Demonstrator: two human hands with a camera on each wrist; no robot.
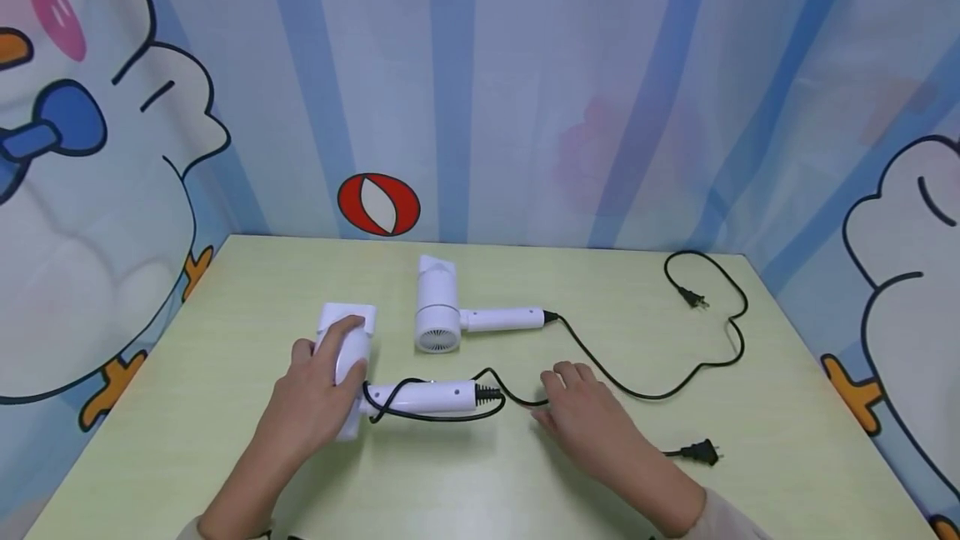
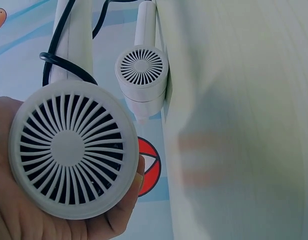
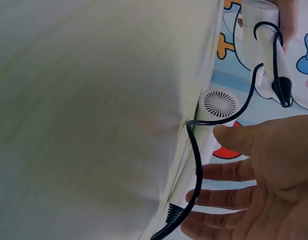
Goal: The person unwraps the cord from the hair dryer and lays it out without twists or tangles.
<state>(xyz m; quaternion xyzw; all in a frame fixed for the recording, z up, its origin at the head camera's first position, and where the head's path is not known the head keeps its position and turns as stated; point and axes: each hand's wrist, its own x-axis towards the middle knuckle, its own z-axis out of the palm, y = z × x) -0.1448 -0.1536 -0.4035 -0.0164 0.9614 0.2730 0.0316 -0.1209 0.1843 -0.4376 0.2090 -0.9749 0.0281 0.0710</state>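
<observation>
My left hand [image 1: 311,398] grips a white hair dryer [image 1: 442,394] around its barrel, with the handle pointing right. The dryer appears held a little above the table, and its round intake grille [image 2: 67,148] faces the left wrist camera. A black power cord [image 3: 198,165] loops around that handle and runs toward my right hand [image 1: 588,423]. In the right wrist view the thumb and fingers [image 3: 229,197] of that hand are spread apart beside the cord; whether they touch it is unclear. The cord's plug [image 1: 701,452] lies right of the right wrist.
A second white hair dryer [image 1: 437,298] lies behind on the pale table [image 1: 262,273], handle to the right. Its black cord [image 1: 645,397] curves across the right side to a plug [image 1: 693,298]. A cartoon-printed curtain [image 1: 510,107] stands around the table's back and sides.
</observation>
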